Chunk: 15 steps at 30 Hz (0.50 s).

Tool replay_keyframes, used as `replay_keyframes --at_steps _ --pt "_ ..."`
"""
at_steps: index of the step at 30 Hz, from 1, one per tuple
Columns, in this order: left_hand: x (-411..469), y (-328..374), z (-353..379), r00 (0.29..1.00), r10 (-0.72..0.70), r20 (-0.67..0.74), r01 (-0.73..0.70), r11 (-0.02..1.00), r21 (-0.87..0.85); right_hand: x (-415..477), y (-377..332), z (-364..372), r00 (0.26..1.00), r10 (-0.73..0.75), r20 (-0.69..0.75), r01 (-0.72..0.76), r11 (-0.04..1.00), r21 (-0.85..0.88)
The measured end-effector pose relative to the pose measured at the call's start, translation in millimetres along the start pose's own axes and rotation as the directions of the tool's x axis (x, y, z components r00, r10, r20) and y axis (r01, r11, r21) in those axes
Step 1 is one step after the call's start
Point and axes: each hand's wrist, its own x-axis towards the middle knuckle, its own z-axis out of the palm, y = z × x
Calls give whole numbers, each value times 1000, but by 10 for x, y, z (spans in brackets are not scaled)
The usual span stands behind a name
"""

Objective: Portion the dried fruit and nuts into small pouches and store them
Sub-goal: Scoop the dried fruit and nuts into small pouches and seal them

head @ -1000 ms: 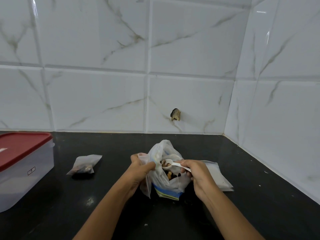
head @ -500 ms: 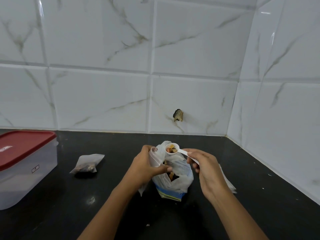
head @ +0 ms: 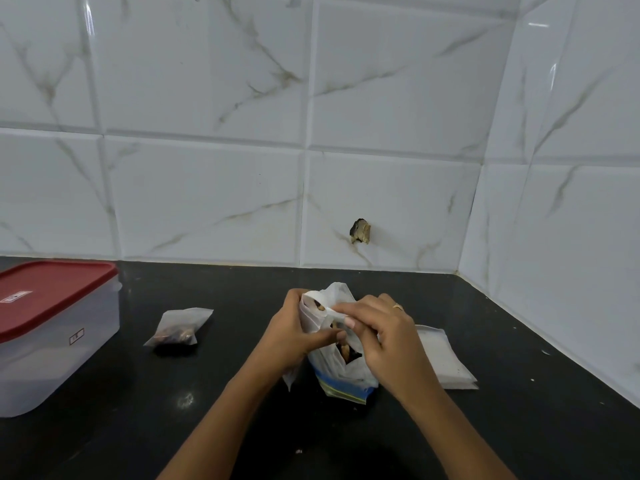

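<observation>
A clear zip bag of dried fruit and nuts (head: pixel 341 372) with a blue-green strip stands open on the black counter. My left hand (head: pixel 294 330) holds a small clear pouch (head: pixel 311 315) open beside the bag's mouth. My right hand (head: pixel 381 332) pinches the handle of a white plastic spoon (head: pixel 320 303), whose bowl sits tipped at the pouch's opening with nuts in it. A filled small pouch (head: pixel 178 329) lies on the counter to the left. A stack of flat pouches (head: pixel 441 362) lies to the right, partly behind my right hand.
A clear plastic box with a red lid (head: pixel 48 327) stands at the left edge. White marble tiles form the back wall and the right wall (head: pixel 554 237), meeting in a corner. A broken hole (head: pixel 360 232) shows in the back tile.
The spoon came up out of the big bag loaded with nuts and has moved left to the mouth of the small pouch in my left hand.
</observation>
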Motion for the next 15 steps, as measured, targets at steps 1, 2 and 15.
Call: replay_keyframes --at_steps 1,2,15 --pt "-1 0 0 1000 1 -3 -2 1000 -17 0 9 7 999 -32 -4 32 998 -58" --pt "-5 1 2 1000 2 -6 -2 1000 -30 2 4 2 998 -57 -10 56 993 -106" --pt "-1 -6 17 998 30 -57 -33 998 -45 4 -27 -55 974 -122 -193 90 982 -168"
